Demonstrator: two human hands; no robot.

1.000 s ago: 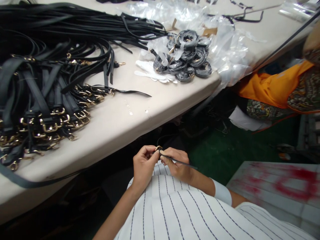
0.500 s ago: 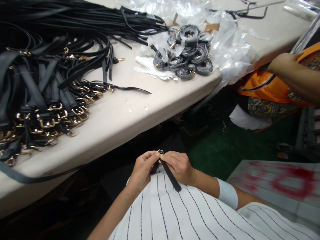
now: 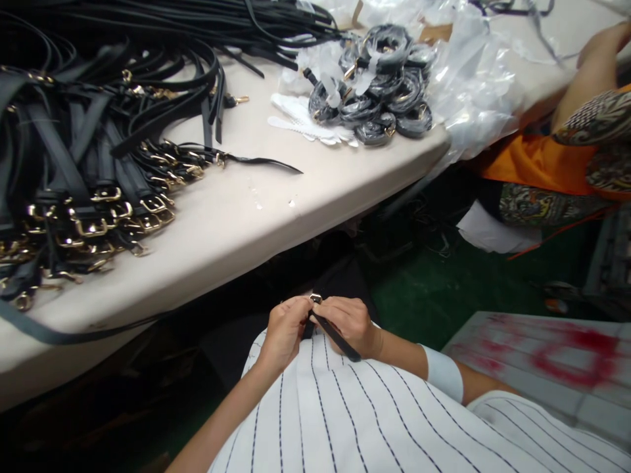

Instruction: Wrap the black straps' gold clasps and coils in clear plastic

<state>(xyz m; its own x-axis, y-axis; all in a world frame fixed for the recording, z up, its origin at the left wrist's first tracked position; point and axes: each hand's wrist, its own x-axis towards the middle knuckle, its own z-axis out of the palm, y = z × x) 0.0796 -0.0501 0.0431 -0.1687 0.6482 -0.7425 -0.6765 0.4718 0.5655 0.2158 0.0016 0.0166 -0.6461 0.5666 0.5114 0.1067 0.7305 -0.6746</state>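
Observation:
Close to my striped shirt, both hands pinch a black strap (image 3: 340, 340) with a small gold-coloured buckle (image 3: 316, 298) at its top. My left hand (image 3: 286, 330) grips it beside the buckle from the left. From the other side my right hand (image 3: 352, 325) holds the strap just below the buckle, its fingers curled round it. One end of the strap slants down to the right across the shirt. The rest of it is partly hidden behind my fingers.
Black straps with gold buckles (image 3: 91, 223) are heaped on the left of the pale table (image 3: 246, 223). Coiled straps in clear wrap (image 3: 389, 92) lie near white gloves (image 3: 308, 118) and plastic bags (image 3: 478, 85). A co-worker's arm (image 3: 591, 72) reaches over at the right.
My hands keep their hold on the strap, with the buckle tilted slightly differently. The view has shifted a little. The co-worker's arm has moved up and away over the table.

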